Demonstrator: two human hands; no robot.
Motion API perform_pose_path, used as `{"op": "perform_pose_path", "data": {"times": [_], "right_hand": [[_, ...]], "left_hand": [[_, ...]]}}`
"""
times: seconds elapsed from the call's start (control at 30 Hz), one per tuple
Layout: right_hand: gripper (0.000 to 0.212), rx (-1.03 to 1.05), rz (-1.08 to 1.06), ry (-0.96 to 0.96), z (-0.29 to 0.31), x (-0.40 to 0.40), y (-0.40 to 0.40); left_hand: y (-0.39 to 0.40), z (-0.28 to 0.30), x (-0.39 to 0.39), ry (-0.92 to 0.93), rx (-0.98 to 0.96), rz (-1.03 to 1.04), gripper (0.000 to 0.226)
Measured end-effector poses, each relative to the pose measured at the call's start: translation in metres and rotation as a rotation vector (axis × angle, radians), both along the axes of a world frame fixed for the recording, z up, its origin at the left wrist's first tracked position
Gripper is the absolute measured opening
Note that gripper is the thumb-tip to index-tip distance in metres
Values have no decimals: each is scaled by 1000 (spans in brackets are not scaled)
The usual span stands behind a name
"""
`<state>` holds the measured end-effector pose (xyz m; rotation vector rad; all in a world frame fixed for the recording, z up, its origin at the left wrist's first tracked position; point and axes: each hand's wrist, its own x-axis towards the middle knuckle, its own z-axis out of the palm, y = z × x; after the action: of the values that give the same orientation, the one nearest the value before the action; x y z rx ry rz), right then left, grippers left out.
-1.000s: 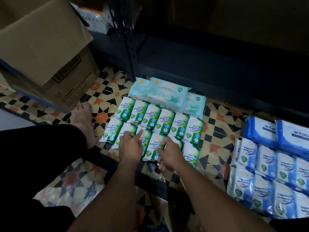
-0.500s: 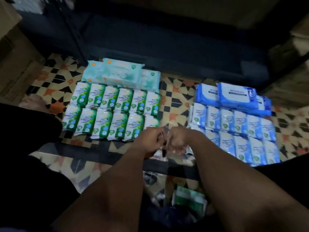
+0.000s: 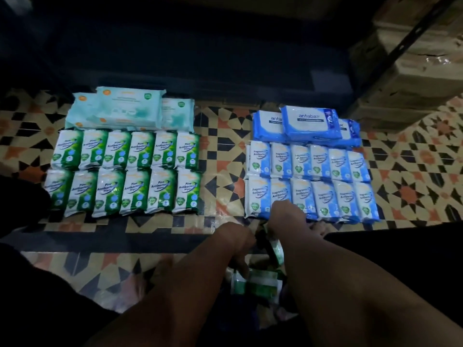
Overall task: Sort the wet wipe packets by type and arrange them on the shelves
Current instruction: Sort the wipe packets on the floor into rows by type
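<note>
Head view: both hands have dropped from the floor rows toward the lap. The left hand (image 3: 236,240) and right hand (image 3: 288,219) seem to grip green packets (image 3: 258,284) there, fingers blurred. Green rows (image 3: 125,171) and blue rows (image 3: 310,181) lie unchanged.

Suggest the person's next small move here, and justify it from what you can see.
Probably lift a green packet from the pile under the hands and set it beside the green block, since both hands reach down there and matching packets lie left.
</note>
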<state>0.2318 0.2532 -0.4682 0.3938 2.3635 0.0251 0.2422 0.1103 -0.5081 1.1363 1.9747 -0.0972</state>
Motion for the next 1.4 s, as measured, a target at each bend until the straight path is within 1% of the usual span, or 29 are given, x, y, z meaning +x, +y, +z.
{"op": "perform_pose_path", "data": {"times": [0.1, 0.17, 0.23, 0.33, 0.4, 0.53, 0.67, 0.73, 0.83, 0.9, 0.93, 1.0, 1.03, 1.1, 1.13, 1.17, 1.2, 1.27, 1.33, 1.37, 1.4], "right_hand": [[27, -8, -69, 1, -8, 5, 1], [28, -24, -104, 5, -12, 6, -1], [30, -26, -108, 14, -12, 6, -4], [33, -28, -118, 19, -11, 7, -5], [34, -33, -128, 22, -10, 7, -4], [36, -53, -118, -2, -5, 6, -4], [30, -91, -100, -25, 2, 3, -7], [27, -105, -106, -31, 0, 3, -8], [32, -129, -109, -55, 3, 0, -10], [34, -148, -113, -153, 7, -8, -12], [31, -167, -106, -254, 10, -14, -14], [21, -278, -176, -506, 21, -26, -19], [18, -348, -247, -574, 26, -30, -20], [13, -498, -398, -540, 38, -34, -24], [12, -570, -471, -501, 41, -33, -26], [13, -655, -554, -469, 42, -33, -28], [20, -731, -625, -462, 40, -33, -31], [44, -872, -737, -420, 30, -35, -36], [86, -940, -801, -367, 17, -39, -40], [96, -973, -825, -389, 18, -37, -44], [87, -1020, -853, -392, 23, -37, -52]], "left_hand": [[14, 7, 7, -38, -45, -82, 54], [19, 7, 9, -29, -54, -143, 59], [18, 0, 10, -59, -28, -140, 64], [13, -2, 8, -111, -9, -42, 69], [7, 1, 5, -127, -2, 36, 67], [-16, 2, -14, -151, -48, 147, 39], [-34, 4, -31, -197, -98, 223, 32], [-42, 4, -33, -215, -120, 250, 35], [-54, 3, -34, -330, -208, 310, 56], [-61, 12, -39, -401, -264, 295, 64], [-65, 13, -42, -442, -289, 329, 63], [-74, 13, -49, -546, -282, 479, 60], [-80, 14, -49, -599, -263, 551, 59], [-96, 18, -49, -668, -223, 741, 53], [-103, 22, -47, -695, -186, 904, 41], [-109, 24, -44, -719, -146, 1114, 20], [-115, 28, -40, -771, -79, 1308, 3], [-124, 28, -36, -998, 124, 1561, 18], [-126, 35, -38, -1211, 339, 1689, 36], [-127, 35, -43, -1249, 435, 1725, 47], [-130, 41, -47, -1240, 520, 1726, 53]]}}
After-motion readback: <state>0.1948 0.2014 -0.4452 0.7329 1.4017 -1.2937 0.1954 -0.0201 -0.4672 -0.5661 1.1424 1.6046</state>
